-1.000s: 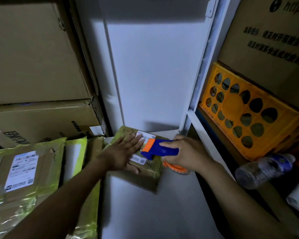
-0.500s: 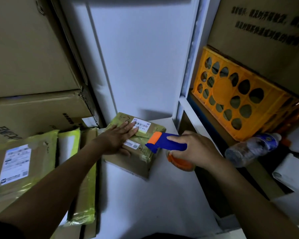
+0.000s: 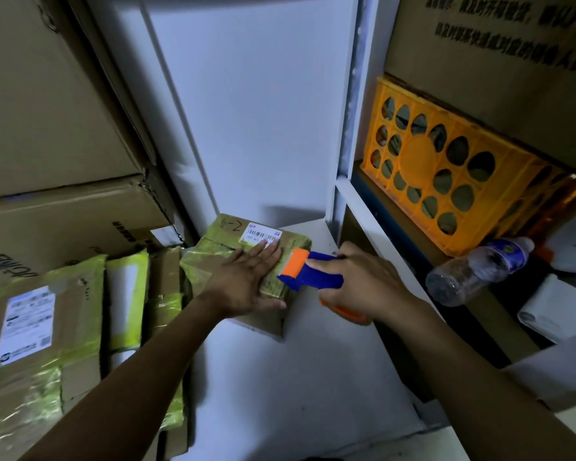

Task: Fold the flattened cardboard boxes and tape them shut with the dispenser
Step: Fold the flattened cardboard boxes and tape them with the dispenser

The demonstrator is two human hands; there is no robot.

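On the white surface (image 3: pixel 296 377), toward 6 o'clock of the frame's centre, a small taped cardboard box (image 3: pixel 220 242) is sitting with its barcode label (image 3: pixel 263 235) facing up. The left hand (image 3: pixel 246 281) is pressing flat on the box's top, fingers straight and pointing toward 1 o'clock. At 3 o'clock from it, the right hand (image 3: pixel 366 284) is gripping the blue-and-orange tape dispenser (image 3: pixel 313 276), fingers curled round the handle, with the orange head at the box's right edge. Taped parcels (image 3: pixel 47 327) are lying at 9 o'clock of the box. An orange crate (image 3: pixel 446 174) is standing at 2 o'clock, and a plastic bottle (image 3: pixel 473 271) is lying just below it.
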